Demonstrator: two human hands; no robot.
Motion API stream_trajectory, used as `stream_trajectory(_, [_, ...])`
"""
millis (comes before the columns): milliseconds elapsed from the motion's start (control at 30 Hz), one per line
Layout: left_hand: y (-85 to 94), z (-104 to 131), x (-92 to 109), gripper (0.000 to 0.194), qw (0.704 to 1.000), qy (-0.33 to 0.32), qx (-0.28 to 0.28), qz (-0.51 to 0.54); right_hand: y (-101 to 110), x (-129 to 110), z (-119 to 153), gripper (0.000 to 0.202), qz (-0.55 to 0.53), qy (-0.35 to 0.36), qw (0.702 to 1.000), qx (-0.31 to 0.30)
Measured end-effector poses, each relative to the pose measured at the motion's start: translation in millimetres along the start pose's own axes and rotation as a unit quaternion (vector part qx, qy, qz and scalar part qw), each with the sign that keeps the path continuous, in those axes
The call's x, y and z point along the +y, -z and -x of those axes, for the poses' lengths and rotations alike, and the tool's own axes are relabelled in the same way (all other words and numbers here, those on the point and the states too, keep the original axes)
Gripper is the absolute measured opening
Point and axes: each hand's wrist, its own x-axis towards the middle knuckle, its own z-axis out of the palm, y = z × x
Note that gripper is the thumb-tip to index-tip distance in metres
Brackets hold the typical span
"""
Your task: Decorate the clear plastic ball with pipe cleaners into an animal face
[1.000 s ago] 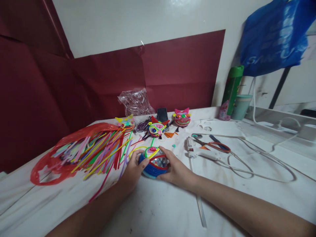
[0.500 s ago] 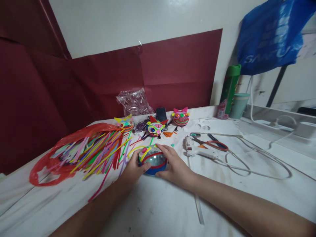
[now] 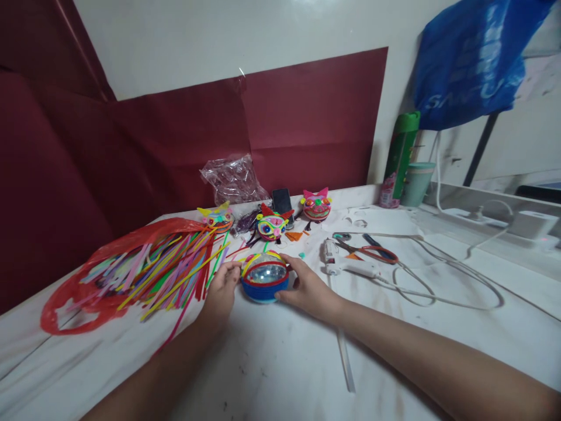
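A clear plastic ball sits on the table before me. Blue strips wrap its lower part, a red strip rings the clear area, and yellow and pink pieces lie on top. My right hand grips its right side, thumb low and fingers over the upper edge. At the ball's left edge is my left hand, fingers curled in and thumb against them; whether they pinch anything is hidden. Just behind stands a finished-looking ball head with red ears and blue eyes.
Colourful fuzzy strips spill from a red plastic bag at left. Two more decorated heads, a pink-eared one and a yellow-eared one, stand behind. At right lie a white glue gun, scissors and looping cables.
My left hand has drawn back from over the ball to its left edge. The ball has turned, showing more of its blue side, while my right hand keeps hold.
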Motion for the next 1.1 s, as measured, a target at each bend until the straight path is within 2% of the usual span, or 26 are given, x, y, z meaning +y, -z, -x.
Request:
stream_trajectory(133, [11.3, -12, -11, 0.028, 0.999, -0.024, 0.037, 0.004, 0, 2, 0, 0.080, -0.003, -0.009, 1.000, -0.007])
stream_trajectory(267, [11.8, -10, -6, 0.029, 0.999, -0.016, 0.031, 0.005, -1, 3, 1, 0.079, 0.000, -0.010, 1.000, -0.005])
stream_trajectory(367, [2.7, -1, 3, 0.035, 1.000, 0.009, -0.005, 0.017, -1, 2, 2, 0.078, -0.001, -0.003, 1.000, 0.004])
stream_trajectory(467, [-6.6, 7, 10, 0.066, 0.995, 0.045, -0.079, 0.046, -3, 0, 2, 0.078, -0.011, 0.012, 1.000, 0.011])
stream_trajectory(533, [-8.6, 10, 11, 0.074, 0.989, 0.060, -0.117, 0.064, -4, 1, 1, 0.077, -0.031, 0.007, 0.999, 0.011])
stream_trajectory(667, [-2.9, 7, 7, 0.066, 0.981, 0.064, -0.152, 0.105, -5, 2, -3, 0.072, -0.093, -0.044, 0.995, 0.015])
stream_trajectory(767, [1.4, 3, 2, 0.060, 0.977, 0.066, -0.169, 0.116, -3, 2, -5, 0.063, -0.125, -0.054, 0.990, 0.019])
stream_trajectory(1000, [0.3, 4, 1, 0.072, 0.973, 0.068, -0.189, 0.113, -1, -3, -4, 0.053, -0.125, -0.055, 0.990, 0.027])
stream_trajectory(1100, [1.4, 2, 0, 0.069, 0.972, 0.072, -0.183, 0.127, -1, -1, -5, 0.047, -0.152, -0.056, 0.986, 0.030])
